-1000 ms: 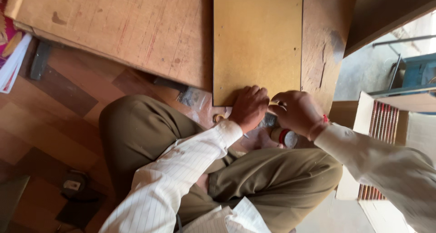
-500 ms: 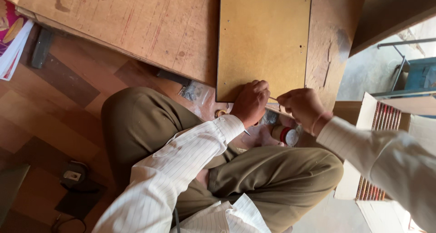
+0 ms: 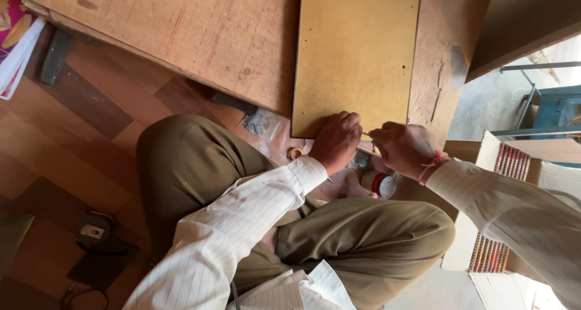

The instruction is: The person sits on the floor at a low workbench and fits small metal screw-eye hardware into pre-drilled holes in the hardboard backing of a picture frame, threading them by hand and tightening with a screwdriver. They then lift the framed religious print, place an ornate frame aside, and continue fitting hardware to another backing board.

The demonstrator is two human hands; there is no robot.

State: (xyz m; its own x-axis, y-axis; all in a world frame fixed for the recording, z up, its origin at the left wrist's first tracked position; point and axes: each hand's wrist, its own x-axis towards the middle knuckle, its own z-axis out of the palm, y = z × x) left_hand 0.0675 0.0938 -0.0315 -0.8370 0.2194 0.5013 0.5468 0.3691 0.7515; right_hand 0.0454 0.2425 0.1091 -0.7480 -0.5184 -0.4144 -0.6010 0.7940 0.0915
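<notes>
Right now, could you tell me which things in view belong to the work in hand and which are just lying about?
In the work:
- left hand and right hand, meeting at the near edge of the yellowish panel
- large wooden board under the panel

Lying about:
- small bottle with red band
- cardboard box
- black device with cable
- blue metal frame

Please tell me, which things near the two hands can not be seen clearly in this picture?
Head view only:
- Thin pointed tool: mostly covered by the left hand and right hand; kind unclear.
- Small panel: near edge hidden under both hands.
- Round container: partly behind the right wrist.
- Ribbed box: cut off at the right edge.
</notes>
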